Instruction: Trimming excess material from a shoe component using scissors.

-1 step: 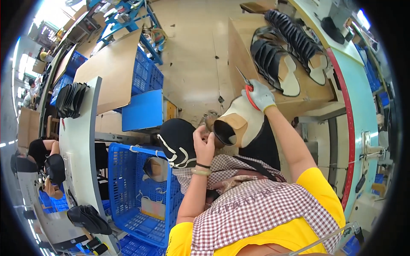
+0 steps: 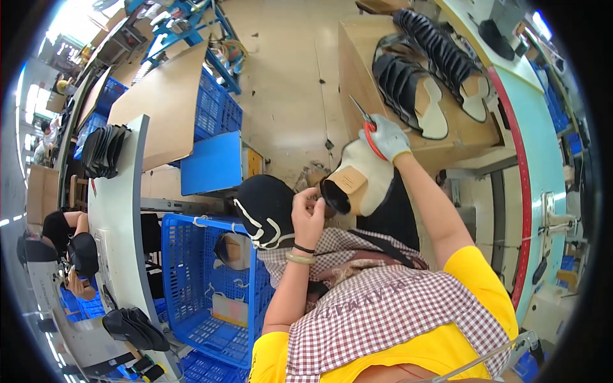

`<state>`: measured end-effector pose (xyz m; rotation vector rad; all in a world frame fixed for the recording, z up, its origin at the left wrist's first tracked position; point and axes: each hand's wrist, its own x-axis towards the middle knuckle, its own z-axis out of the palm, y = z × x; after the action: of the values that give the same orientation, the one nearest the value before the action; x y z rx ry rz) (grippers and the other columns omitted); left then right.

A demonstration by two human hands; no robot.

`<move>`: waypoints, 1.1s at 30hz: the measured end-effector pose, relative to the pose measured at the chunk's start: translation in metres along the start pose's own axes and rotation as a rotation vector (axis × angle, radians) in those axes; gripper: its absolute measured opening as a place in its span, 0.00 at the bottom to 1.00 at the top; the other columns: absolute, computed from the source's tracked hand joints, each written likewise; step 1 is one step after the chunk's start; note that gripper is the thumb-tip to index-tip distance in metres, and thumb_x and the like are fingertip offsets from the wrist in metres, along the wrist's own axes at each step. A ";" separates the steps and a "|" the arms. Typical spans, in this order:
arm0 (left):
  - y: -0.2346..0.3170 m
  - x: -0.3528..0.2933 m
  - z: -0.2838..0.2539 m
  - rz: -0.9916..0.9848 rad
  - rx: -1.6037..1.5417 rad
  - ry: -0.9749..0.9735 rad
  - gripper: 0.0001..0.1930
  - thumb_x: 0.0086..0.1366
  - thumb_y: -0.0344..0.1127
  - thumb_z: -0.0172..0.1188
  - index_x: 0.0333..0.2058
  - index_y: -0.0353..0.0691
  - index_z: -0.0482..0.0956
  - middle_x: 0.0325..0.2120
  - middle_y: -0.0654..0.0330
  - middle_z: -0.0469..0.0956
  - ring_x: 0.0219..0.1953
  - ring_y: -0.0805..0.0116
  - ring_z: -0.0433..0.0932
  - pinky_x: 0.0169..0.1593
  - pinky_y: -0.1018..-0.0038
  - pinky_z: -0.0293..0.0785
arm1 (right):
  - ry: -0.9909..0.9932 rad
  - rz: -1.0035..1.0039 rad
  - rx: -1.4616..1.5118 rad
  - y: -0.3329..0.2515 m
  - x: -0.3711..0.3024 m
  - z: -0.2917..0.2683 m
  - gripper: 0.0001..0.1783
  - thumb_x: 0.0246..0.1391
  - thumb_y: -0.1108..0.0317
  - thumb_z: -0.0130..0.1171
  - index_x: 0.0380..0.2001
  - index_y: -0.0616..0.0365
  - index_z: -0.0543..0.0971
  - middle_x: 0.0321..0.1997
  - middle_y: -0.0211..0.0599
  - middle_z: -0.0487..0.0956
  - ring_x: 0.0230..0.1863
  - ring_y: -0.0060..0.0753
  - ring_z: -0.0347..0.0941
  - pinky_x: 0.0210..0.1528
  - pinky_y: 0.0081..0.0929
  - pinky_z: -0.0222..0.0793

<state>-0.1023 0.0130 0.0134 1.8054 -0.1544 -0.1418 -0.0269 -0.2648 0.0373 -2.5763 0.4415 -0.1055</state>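
In my lap lies a shoe upper with a cream lining, a tan patch and a black curved edge. My left hand, bare, pinches at that black edge, thumb and fingertips together. A white glove covers my right hand, which grips red-handled scissors at the far end of the upper. The scissors' blades point up and away to the left, off the upper. Left of my left hand, a black piece with white cords rests over the crate's edge.
A blue crate at my left holds another upper. Stacked black and cream uppers lie on a cardboard box ahead right. Benches flank both sides; the left one carries black pieces. Another person works beyond it.
My left thumb and fingertips have drawn slightly closer together at the upper's black edge, and the upper has tilted a little. The scissors stay in my right hand.
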 end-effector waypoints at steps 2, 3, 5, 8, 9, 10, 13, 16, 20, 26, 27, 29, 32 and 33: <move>0.011 -0.013 0.012 0.158 -0.077 -0.282 0.15 0.58 0.26 0.59 0.44 0.34 0.73 0.41 0.55 0.74 0.30 0.74 0.75 0.36 0.78 0.73 | 0.001 -0.010 -0.019 0.006 0.005 0.007 0.20 0.53 0.51 0.52 0.42 0.51 0.75 0.42 0.51 0.78 0.46 0.58 0.73 0.48 0.48 0.67; 0.009 -0.022 0.021 0.195 -0.033 -0.316 0.18 0.54 0.26 0.61 0.46 0.34 0.72 0.40 0.53 0.75 0.28 0.69 0.76 0.32 0.75 0.73 | -0.057 0.012 -0.041 -0.004 0.009 0.006 0.19 0.54 0.51 0.51 0.42 0.52 0.75 0.42 0.51 0.78 0.46 0.57 0.73 0.48 0.48 0.67; 0.008 -0.030 0.034 -0.004 0.104 -0.416 0.26 0.54 0.26 0.61 0.53 0.35 0.66 0.35 0.51 0.77 0.27 0.68 0.77 0.33 0.70 0.74 | -0.144 0.084 -0.062 -0.022 0.010 0.001 0.20 0.55 0.51 0.48 0.42 0.53 0.75 0.43 0.50 0.78 0.47 0.54 0.73 0.48 0.47 0.67; -0.012 -0.030 0.035 0.095 0.270 -0.375 0.29 0.56 0.24 0.59 0.56 0.35 0.61 0.35 0.52 0.78 0.25 0.68 0.77 0.31 0.70 0.74 | -0.164 0.087 -0.068 -0.038 0.008 0.001 0.22 0.54 0.49 0.50 0.44 0.53 0.74 0.44 0.51 0.77 0.48 0.55 0.73 0.48 0.46 0.67; -0.009 -0.028 0.034 0.171 0.370 -0.352 0.29 0.57 0.23 0.57 0.57 0.35 0.59 0.35 0.52 0.78 0.24 0.69 0.77 0.29 0.72 0.74 | -0.163 0.095 -0.066 -0.031 0.009 0.004 0.22 0.54 0.49 0.50 0.44 0.53 0.74 0.44 0.51 0.77 0.48 0.55 0.73 0.48 0.46 0.67; -0.006 -0.026 0.033 0.172 0.370 -0.358 0.29 0.57 0.23 0.57 0.57 0.35 0.59 0.35 0.52 0.78 0.24 0.69 0.77 0.29 0.72 0.74 | -0.050 0.031 0.067 -0.025 0.011 0.006 0.23 0.52 0.48 0.53 0.44 0.53 0.74 0.44 0.51 0.77 0.47 0.55 0.73 0.48 0.45 0.67; 0.011 -0.014 0.017 -0.219 -0.393 -0.302 0.28 0.59 0.21 0.55 0.58 0.37 0.59 0.32 0.56 0.80 0.17 0.75 0.75 0.19 0.85 0.68 | 0.253 -0.012 0.268 -0.018 0.006 0.007 0.26 0.48 0.47 0.59 0.45 0.53 0.74 0.44 0.51 0.77 0.47 0.56 0.73 0.48 0.43 0.67; 0.020 0.000 0.018 -0.281 -0.387 -0.265 0.26 0.59 0.25 0.58 0.55 0.34 0.61 0.29 0.55 0.80 0.14 0.76 0.73 0.15 0.83 0.65 | 0.510 0.023 0.359 -0.008 -0.006 0.002 0.29 0.45 0.49 0.64 0.46 0.55 0.75 0.42 0.51 0.77 0.46 0.52 0.74 0.48 0.38 0.68; 0.029 0.000 0.023 -0.291 -0.304 -0.155 0.23 0.58 0.29 0.62 0.51 0.35 0.66 0.25 0.56 0.80 0.17 0.76 0.75 0.17 0.82 0.67 | 0.312 0.040 0.456 -0.020 -0.056 -0.014 0.28 0.45 0.59 0.64 0.49 0.60 0.74 0.25 0.29 0.74 0.29 0.20 0.70 0.37 0.19 0.67; 0.056 -0.004 0.028 0.358 0.587 0.153 0.25 0.49 0.33 0.68 0.48 0.43 0.74 0.35 0.54 0.73 0.30 0.62 0.75 0.32 0.69 0.73 | -0.377 0.415 0.622 -0.040 -0.130 -0.067 0.32 0.45 0.65 0.58 0.56 0.62 0.68 0.27 0.31 0.75 0.24 0.20 0.71 0.27 0.20 0.68; 0.059 -0.006 0.029 0.368 0.570 0.088 0.19 0.49 0.30 0.66 0.43 0.43 0.77 0.39 0.55 0.69 0.35 0.59 0.73 0.36 0.67 0.73 | -0.458 0.363 0.728 -0.034 -0.140 -0.070 0.35 0.45 0.66 0.56 0.59 0.60 0.64 0.27 0.33 0.76 0.24 0.19 0.71 0.26 0.18 0.68; 0.057 0.000 0.026 0.536 0.637 0.023 0.16 0.49 0.27 0.63 0.39 0.42 0.77 0.37 0.56 0.69 0.34 0.59 0.73 0.34 0.68 0.72 | -0.627 0.282 0.907 -0.015 -0.157 -0.073 0.42 0.49 0.60 0.57 0.66 0.55 0.54 0.29 0.37 0.78 0.22 0.19 0.72 0.24 0.16 0.70; 0.050 0.006 0.025 0.725 0.655 -0.087 0.10 0.47 0.22 0.59 0.31 0.39 0.77 0.34 0.57 0.70 0.32 0.57 0.71 0.34 0.67 0.70 | -0.905 0.418 1.331 0.017 -0.176 -0.064 0.45 0.51 0.49 0.59 0.67 0.54 0.53 0.32 0.40 0.79 0.22 0.20 0.73 0.24 0.16 0.70; 0.044 0.005 0.024 0.737 0.613 -0.079 0.09 0.48 0.22 0.58 0.31 0.38 0.77 0.33 0.57 0.70 0.33 0.56 0.71 0.35 0.66 0.70 | -0.974 0.391 1.341 0.021 -0.180 -0.060 0.49 0.50 0.42 0.59 0.68 0.53 0.52 0.34 0.41 0.80 0.23 0.21 0.75 0.24 0.17 0.71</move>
<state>-0.1027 -0.0209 0.0502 2.2188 -0.9882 0.4002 -0.2123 -0.2516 0.0800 -0.9855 0.2918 0.7090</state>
